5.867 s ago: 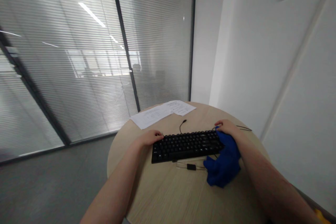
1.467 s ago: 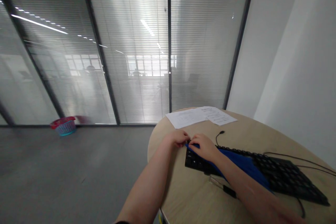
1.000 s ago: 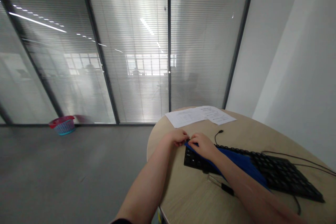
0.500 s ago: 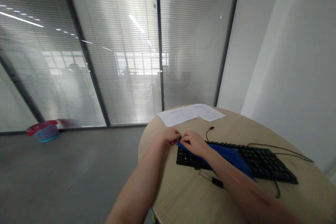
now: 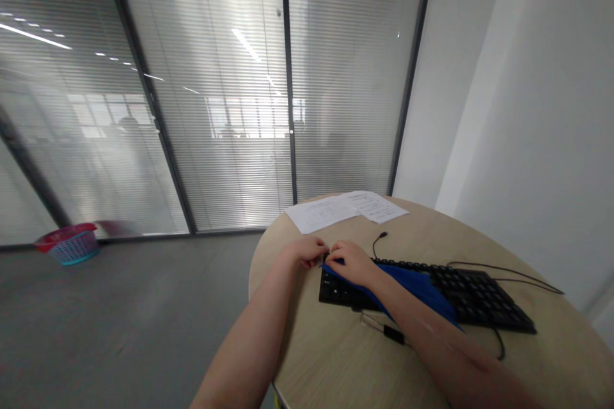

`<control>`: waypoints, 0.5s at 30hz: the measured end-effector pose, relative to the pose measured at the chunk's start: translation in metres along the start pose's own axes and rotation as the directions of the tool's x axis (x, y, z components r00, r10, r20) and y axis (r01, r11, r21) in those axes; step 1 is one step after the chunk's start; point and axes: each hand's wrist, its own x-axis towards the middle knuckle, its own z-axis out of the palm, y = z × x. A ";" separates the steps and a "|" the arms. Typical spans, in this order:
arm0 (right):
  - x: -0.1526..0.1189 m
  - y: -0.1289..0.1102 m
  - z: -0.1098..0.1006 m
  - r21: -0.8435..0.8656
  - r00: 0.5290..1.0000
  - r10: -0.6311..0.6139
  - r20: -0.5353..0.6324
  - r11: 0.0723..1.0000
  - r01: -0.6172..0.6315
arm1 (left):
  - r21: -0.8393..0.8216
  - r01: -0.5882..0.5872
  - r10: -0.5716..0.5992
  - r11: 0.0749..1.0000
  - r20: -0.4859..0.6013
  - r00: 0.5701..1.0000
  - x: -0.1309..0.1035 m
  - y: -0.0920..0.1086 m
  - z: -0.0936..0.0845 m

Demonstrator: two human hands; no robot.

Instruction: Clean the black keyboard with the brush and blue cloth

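Observation:
A black keyboard (image 5: 480, 297) lies on the round wooden table (image 5: 316, 345), with a blue cloth (image 5: 417, 287) spread over part of its keys. My right hand (image 5: 352, 262) is closed on the cloth's left corner, above the keyboard's far left corner. Beside it, my left hand (image 5: 307, 252) has its fingers pinched together at the same corner; whatever they hold is too small to make out. The right forearm crosses over the cloth and hides some of the keys.
Printed papers (image 5: 326, 212) lie at the table's far edge. A cable plug (image 5: 382, 234) rests behind the keyboard, and a black-and-clear item (image 5: 393, 333) in front. Thin cables are at right. A red and blue basket (image 5: 77, 248) stands on the floor by the glass partition.
The whole view has shifted slightly. Both hands stay at the keyboard's left corner, with only slight finger movement.

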 end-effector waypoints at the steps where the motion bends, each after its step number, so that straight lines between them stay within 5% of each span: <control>1: 0.000 0.000 0.000 0.006 1.000 0.006 -0.002 1.000 -0.006 | 0.004 -0.004 0.004 1.000 -0.002 1.000 -0.001 0.000 0.000; 15: 0.000 0.002 0.002 -0.017 1.000 0.020 -0.009 1.000 -0.020 | 0.012 -0.009 0.009 1.000 0.007 1.000 0.001 -0.001 0.000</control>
